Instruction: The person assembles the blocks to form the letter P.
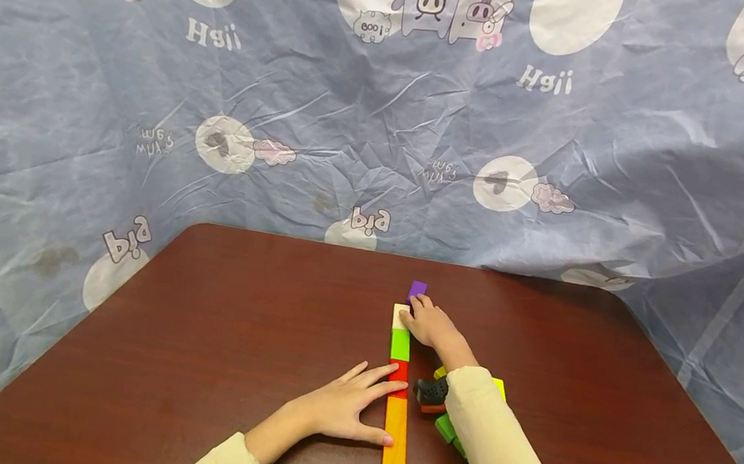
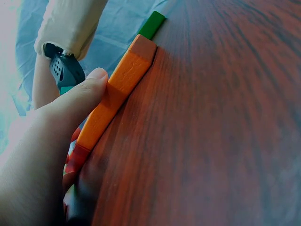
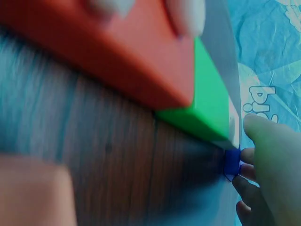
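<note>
A row of blocks runs away from me on the table: an orange block (image 1: 397,429) nearest, then a red block (image 1: 403,369), a light green block (image 1: 401,345) and a white block (image 1: 397,323). Beyond the white end lies a purple block (image 1: 418,288), offset a little to the right. My left hand (image 1: 344,409) spreads along the row's left side, fingertips on the red block and thumb (image 2: 96,77) against the orange one. Fingers of my right hand (image 1: 433,326) touch the purple block's near end, while its thumb (image 3: 258,126) lies by the white block.
Loose blocks lie right of the row, partly hidden under my right forearm: a green block (image 1: 444,427), a yellow block (image 1: 500,386) and a brownish-orange block (image 1: 432,409). Printed grey-blue cloth (image 1: 323,182) hangs behind the dark wooden table (image 1: 237,309).
</note>
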